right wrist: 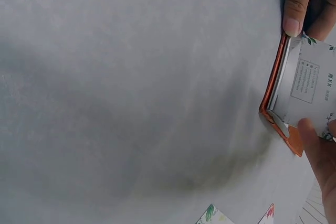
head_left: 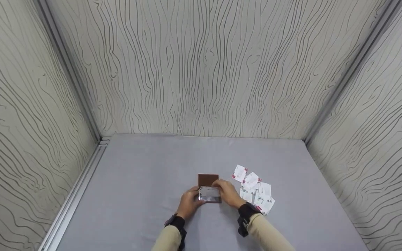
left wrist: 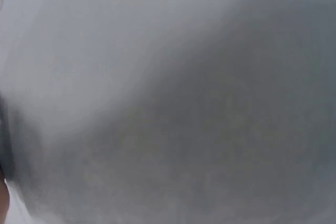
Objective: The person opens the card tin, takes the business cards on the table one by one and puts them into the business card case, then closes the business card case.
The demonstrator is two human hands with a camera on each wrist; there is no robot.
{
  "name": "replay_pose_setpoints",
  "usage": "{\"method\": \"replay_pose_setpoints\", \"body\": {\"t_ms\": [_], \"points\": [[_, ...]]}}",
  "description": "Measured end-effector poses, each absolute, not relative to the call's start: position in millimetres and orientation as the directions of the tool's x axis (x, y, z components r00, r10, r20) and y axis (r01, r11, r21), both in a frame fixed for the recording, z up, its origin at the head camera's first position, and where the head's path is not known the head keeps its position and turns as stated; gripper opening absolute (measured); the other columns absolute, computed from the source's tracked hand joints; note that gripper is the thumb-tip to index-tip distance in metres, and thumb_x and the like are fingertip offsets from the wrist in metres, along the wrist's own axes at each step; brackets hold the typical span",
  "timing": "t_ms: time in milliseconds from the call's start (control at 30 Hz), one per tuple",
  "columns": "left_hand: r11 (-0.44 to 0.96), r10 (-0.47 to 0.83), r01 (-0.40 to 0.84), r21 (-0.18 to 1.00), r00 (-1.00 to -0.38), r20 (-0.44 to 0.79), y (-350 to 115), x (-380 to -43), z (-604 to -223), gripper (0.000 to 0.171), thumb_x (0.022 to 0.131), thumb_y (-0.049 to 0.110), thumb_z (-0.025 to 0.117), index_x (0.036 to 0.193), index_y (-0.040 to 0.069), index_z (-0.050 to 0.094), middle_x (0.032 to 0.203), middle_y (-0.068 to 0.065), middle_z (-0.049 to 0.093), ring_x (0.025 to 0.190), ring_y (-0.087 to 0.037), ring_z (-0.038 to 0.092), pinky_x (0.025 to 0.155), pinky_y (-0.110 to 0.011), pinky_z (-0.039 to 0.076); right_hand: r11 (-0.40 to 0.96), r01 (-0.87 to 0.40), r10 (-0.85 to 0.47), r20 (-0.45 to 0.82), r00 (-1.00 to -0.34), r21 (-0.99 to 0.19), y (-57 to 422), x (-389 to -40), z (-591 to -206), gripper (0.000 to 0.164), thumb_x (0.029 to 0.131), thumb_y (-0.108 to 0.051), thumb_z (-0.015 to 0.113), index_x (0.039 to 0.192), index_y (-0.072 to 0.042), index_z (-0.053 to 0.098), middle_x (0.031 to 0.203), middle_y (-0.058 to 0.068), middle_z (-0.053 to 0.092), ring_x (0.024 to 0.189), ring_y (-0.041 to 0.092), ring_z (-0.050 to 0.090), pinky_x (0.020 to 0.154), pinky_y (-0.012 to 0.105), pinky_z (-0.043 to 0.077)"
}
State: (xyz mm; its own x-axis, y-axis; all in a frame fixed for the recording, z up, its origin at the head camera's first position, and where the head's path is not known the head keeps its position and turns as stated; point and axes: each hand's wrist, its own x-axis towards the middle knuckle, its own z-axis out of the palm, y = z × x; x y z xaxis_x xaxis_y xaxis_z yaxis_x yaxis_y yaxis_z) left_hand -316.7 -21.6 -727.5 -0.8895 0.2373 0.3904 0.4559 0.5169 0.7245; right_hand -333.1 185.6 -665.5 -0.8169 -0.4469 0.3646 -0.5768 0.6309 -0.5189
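Brown and leather-looking, the card holder is lying open on the grey tabletop, with the loose cards spreading out to its right. The left hand is gripping the holder's left side, its thumb pressing close to the near corner. The right hand is pinching a white printed card, which is lying across the near half of the holder. Whether the card's edge is sitting inside a pocket or merely resting on top, I cannot tell.

Catching looks like the main risk: if the card is meeting a pocket mouth at a slant, pushing harder could be bending its corner or wrinkling the sleeve. The left thumb is pressing so near the card's end that it could be pinching a pocket shut and blocking the way. Should that grip be loosening, the holder could be skidding over the cloth or folding up on the card. The black wrist gear is hanging just beside the loose cards, so a low sweep of the right forearm could be dragging them out of place.
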Motion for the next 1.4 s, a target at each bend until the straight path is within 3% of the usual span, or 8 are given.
{"method": "replay_pose_setpoints", "body": {"t_ms": [233,600,1000,1300,1400], "points": [[0.519,0.234,0.445,0.729,-0.895,0.38,-21,-318,-730,0.04,0.078,0.01,0.082,0.109,-0.011,0.068,0.124,-0.027,0.062,0.118,-0.041,0.058,0.103,-0.053,0.045,0.685,-0.547,-0.423,0.349,-0.836,-0.481,183,-331,-668,0.023,0.085,0.014,0.057,0.101,0.001,0.068,0.098,0.013,0.068,0.093,0.033,0.064,0.086,0.047,0.054],[0.534,0.261,0.503,0.68,-0.862,0.434,-22,-318,-729,0.038,0.076,0.01,0.084,0.105,-0.01,0.07,0.12,-0.027,0.064,0.115,-0.042,0.059,0.1,-0.051,0.047,0.712,-0.562,-0.426,0.379,-0.822,-0.42,184,-328,-669,0.031,0.079,0.016,0.062,0.104,0.0,0.07,0.096,0.013,0.061,0.087,0.031,0.055,0.075,0.043,0.05],[0.526,0.252,0.512,0.679,-0.857,0.45,-21,-320,-733,0.041,0.076,0.013,0.084,0.106,-0.011,0.07,0.117,-0.025,0.066,0.112,-0.041,0.062,0.097,-0.05,0.05,0.734,-0.527,-0.426,0.314,-0.848,-0.429,184,-325,-676,0.031,0.082,0.01,0.065,0.111,-0.001,0.067,0.106,0.012,0.061,0.097,0.033,0.057,0.083,0.047,0.052],[0.509,0.252,0.573,0.642,-0.813,0.525,-22,-321,-734,0.034,0.073,0.007,0.084,0.099,-0.011,0.072,0.113,-0.029,0.066,0.106,-0.043,0.063,0.091,-0.051,0.052,0.745,-0.518,-0.448,0.26,-0.855,-0.42,186,-323,-681,0.03,0.082,0.006,0.066,0.111,0.0,0.066,0.108,0.013,0.061,0.101,0.035,0.056,0.087,0.048,0.051],[0.514,0.255,0.548,0.66,-0.832,0.493,-22,-320,-733,0.034,0.074,0.007,0.084,0.101,-0.01,0.072,0.115,-0.028,0.065,0.109,-0.042,0.063,0.094,-0.051,0.051,0.749,-0.528,-0.461,0.256,-0.85,-0.401,186,-322,-682,0.029,0.082,0.006,0.067,0.111,0.0,0.066,0.108,0.013,0.062,0.101,0.035,0.057,0.088,0.048,0.051]]}}
